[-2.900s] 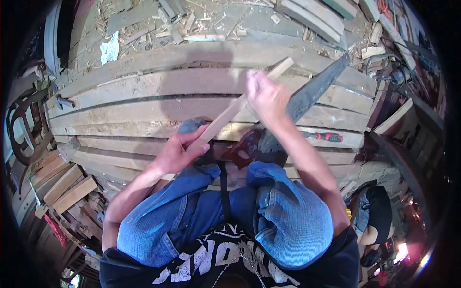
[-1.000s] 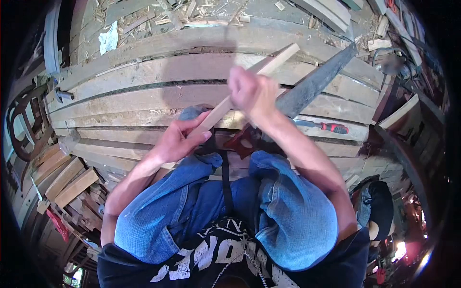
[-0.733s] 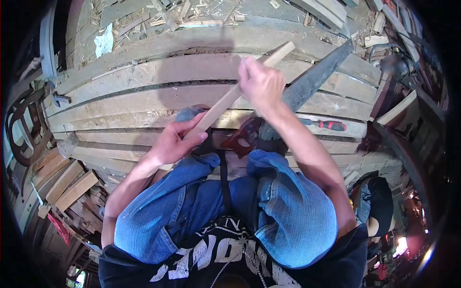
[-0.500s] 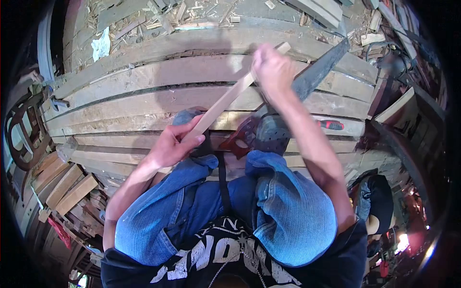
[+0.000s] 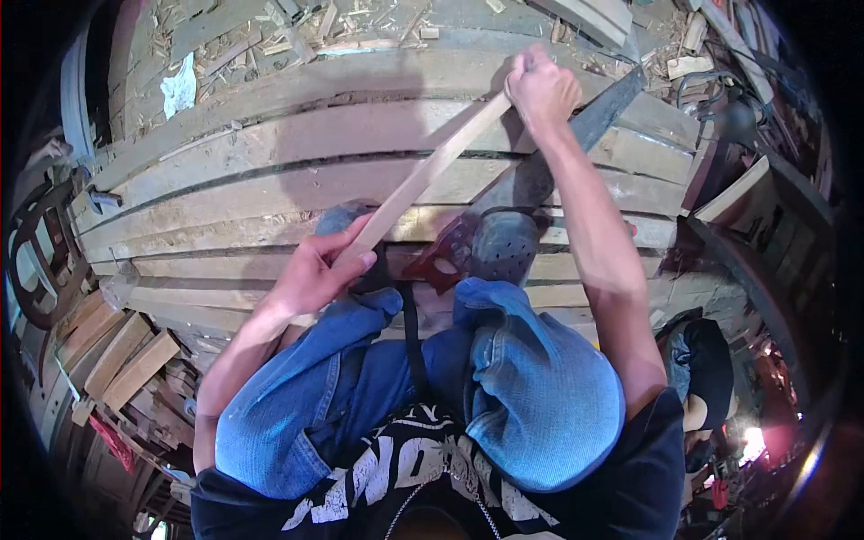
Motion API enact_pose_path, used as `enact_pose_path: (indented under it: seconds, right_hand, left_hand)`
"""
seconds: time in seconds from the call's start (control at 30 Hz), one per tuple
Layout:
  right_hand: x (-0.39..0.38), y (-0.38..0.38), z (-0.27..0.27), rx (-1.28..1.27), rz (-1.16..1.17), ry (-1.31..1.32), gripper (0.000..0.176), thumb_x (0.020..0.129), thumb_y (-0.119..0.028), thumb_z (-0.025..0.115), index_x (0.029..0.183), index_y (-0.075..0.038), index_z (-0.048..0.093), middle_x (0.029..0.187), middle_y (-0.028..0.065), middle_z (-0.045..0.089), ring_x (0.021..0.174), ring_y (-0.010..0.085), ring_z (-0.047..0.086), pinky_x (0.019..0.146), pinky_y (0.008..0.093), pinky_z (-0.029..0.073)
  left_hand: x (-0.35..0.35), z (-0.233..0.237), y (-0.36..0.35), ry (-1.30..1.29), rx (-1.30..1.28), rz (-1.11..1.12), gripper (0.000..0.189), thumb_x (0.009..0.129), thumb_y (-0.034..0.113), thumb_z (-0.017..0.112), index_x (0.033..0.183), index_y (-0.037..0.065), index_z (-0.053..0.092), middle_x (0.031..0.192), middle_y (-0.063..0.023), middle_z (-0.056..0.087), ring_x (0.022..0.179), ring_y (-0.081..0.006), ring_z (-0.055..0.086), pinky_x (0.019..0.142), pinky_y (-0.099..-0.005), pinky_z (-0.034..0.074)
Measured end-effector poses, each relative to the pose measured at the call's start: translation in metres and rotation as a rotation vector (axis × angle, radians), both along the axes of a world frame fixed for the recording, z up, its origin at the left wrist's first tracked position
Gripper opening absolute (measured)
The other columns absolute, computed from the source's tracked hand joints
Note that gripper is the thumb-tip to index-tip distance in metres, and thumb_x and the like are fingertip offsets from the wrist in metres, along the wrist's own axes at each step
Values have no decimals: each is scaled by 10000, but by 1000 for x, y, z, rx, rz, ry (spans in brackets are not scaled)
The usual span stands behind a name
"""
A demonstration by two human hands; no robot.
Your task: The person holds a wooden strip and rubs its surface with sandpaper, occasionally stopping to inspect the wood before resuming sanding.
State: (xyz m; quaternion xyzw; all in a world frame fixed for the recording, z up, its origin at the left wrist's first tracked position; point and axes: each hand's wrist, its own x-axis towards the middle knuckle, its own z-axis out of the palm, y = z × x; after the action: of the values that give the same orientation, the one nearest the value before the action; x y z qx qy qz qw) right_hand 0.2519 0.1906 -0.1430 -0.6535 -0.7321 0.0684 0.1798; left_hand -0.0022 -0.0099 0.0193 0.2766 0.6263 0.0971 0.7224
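Note:
A slim, pale wooden strip (image 5: 434, 169) slants up and away from me over the planks. My left hand (image 5: 310, 272) grips its near end, thumb on one side and fingers on the other. At the far end, my right hand (image 5: 544, 94) is closed around the strip and covers its tip. Whether anything else sits in that palm is hidden. Beneath my right forearm lies a handsaw (image 5: 515, 186), its dark blade pointing to the upper right and its reddish handle between my feet.
Long wooden planks (image 5: 225, 184) lie side by side under my shoes (image 5: 506, 247). Shavings and offcuts (image 5: 360, 22) litter the far side. Curved wood pieces (image 5: 126, 360) are stacked at left. Another person (image 5: 706, 373) is at the right, near dark curved timber (image 5: 765, 270).
My right hand has slid outward along the strip to its far end, which it now covers. My left hand keeps its hold. A red-handled tool is now mostly behind my right forearm.

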Motion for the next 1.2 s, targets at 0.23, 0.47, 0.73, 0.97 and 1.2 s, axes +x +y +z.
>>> enact_pose_path:
  seconds: [0.23,0.47,0.73,0.97,1.2]
  right_hand:
    - [6,14,9,-155,62,-78,139,838,-139,590,718,-95,643,500,122,572,402,203,538,413,391,420]
    - [2,8,2,-44,123,17,148,828,-197,607,735,-92,656,535,164,598,468,314,606,474,457,474]
    - [6,-11,4,-132,-5,146,142,830,-207,613,762,-92,663,582,169,618,516,356,621,498,487,474]
    - [-1,-16,8,-162,-64,199,161,831,-250,605,784,-112,675,610,203,616,569,399,624,538,501,477]
    - [3,-18,-1,8,-53,100,141,835,-214,619,771,-95,658,555,149,610,478,334,607,488,468,465]
  left_hand:
    - [-3,-2,1,-32,-56,21,536,942,146,619,1435,79,418,590,85,456,488,-6,390,429,-198,301]
    - [-4,0,4,-24,-51,5,529,945,129,611,1435,76,418,606,80,466,486,-10,388,432,-198,300]
    - [-7,-7,-9,-23,70,-81,540,949,146,609,1445,86,403,621,87,481,491,2,386,435,-193,306]
    - [-5,-5,-4,19,36,-46,537,933,137,633,1423,58,430,598,75,493,483,-2,410,428,-201,303]
    - [-1,-1,2,3,61,-11,529,939,127,621,1425,54,425,584,77,479,472,-5,406,416,-204,301]
